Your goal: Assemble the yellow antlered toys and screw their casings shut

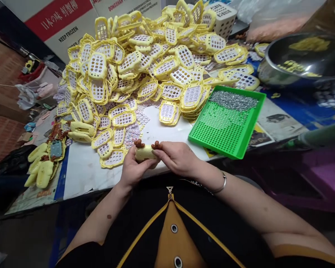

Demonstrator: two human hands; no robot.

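Observation:
Close to the table's front edge, both hands hold a pale yellow plastic toy part (145,153) with brown antler-like knobs at its top corners. My left hand (132,169) is closed around its left side, thumb along the bottom. The fingers of my right hand (180,158) pinch its right end beside the right knob. Part of the piece is hidden by the fingers. Just beyond my hands lie yellow-rimmed shells (113,158) with white grid panels.
A large heap of similar shells (167,67) covers the back of the table. To the right, a green perforated tray (222,139) holds many small metal screws. Behind it stands a metal bowl (281,70) with yellow bits. More yellow parts (44,174) lie at the left edge.

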